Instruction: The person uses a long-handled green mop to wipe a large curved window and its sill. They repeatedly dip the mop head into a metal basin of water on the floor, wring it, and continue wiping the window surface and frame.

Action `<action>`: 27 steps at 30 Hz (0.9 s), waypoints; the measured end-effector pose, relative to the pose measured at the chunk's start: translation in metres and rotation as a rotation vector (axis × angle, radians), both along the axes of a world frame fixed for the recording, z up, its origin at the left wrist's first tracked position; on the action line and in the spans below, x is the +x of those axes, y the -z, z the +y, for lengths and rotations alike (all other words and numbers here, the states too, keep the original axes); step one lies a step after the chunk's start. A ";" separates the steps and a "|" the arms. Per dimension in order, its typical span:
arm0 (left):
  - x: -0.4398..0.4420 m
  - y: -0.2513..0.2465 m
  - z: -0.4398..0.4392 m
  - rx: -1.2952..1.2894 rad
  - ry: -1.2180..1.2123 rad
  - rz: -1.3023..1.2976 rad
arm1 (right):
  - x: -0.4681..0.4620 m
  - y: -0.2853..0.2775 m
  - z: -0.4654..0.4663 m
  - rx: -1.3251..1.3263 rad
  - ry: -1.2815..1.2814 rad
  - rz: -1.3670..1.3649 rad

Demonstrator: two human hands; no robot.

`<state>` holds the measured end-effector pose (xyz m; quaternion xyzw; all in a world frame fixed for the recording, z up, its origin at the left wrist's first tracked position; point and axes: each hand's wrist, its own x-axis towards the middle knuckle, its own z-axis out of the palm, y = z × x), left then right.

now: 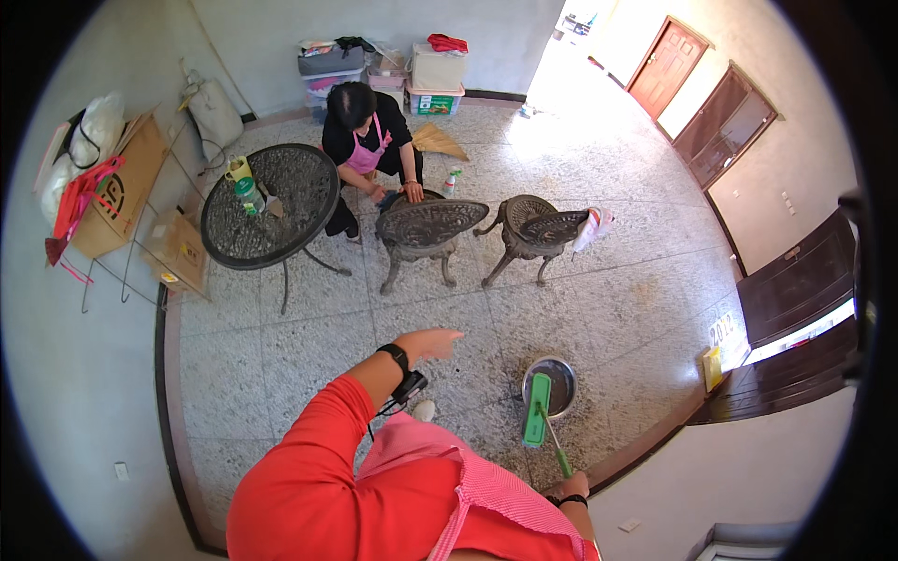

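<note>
My right hand (575,484) grips the green-sleeved handle of a flat mop at the lower right. The mop's green rectangular head (537,410) overlaps the left rim of a round metal basin (570,393) that holds dark liquid. Held out over the speckled floor (449,379), my left hand (433,343) has nothing in it, and its fingers point to the right. It is somewhat blurred. A black band and a small dark device sit at that wrist.
A person (365,140) in a pink apron crouches behind a metal chair (431,224), a hand on its seat. A second metal chair (526,217) bears a plastic bag. Left stands a round table (280,245) with a jar. A spray bottle (450,184) and cardboard box (175,245) are on the floor.
</note>
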<state>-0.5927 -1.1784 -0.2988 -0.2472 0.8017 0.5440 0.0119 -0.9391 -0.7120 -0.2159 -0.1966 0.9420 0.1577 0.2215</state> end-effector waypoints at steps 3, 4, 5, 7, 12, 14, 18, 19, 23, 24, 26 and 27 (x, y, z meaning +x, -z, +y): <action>-0.055 -0.052 0.050 -0.232 0.035 0.147 | 0.010 0.007 0.016 -0.009 -0.021 0.013; -0.071 -0.074 0.067 -0.100 0.053 0.042 | 0.015 0.009 0.022 -0.030 -0.001 0.002; -0.089 -0.098 0.082 0.184 0.076 -0.148 | 0.019 0.012 0.024 -0.040 0.017 0.006; -0.114 -0.135 0.117 0.091 0.236 -0.163 | 0.034 0.016 0.030 -0.091 0.054 -0.003; -0.142 -0.165 0.193 0.153 0.348 -0.253 | 0.080 0.002 0.049 -0.151 0.088 -0.015; -0.147 -0.162 0.213 0.113 0.437 -0.307 | 0.100 -0.010 0.051 -0.189 0.097 -0.024; -0.149 -0.145 0.245 0.143 0.463 -0.287 | 0.139 -0.036 0.050 -0.257 0.119 0.023; -0.148 -0.140 0.250 0.183 0.482 -0.311 | 0.150 -0.042 0.047 -0.267 0.139 0.044; -0.136 -0.115 0.261 0.399 0.561 -0.530 | 0.198 -0.070 0.029 -0.325 0.250 0.062; -0.125 -0.106 0.264 0.509 0.507 -0.544 | 0.213 -0.076 0.026 -0.338 0.267 0.074; -0.107 -0.088 0.277 0.620 0.412 -0.556 | 0.243 -0.086 0.018 -0.360 0.310 0.089; -0.101 -0.080 0.285 0.662 0.370 -0.568 | 0.257 -0.089 0.014 -0.386 0.353 0.081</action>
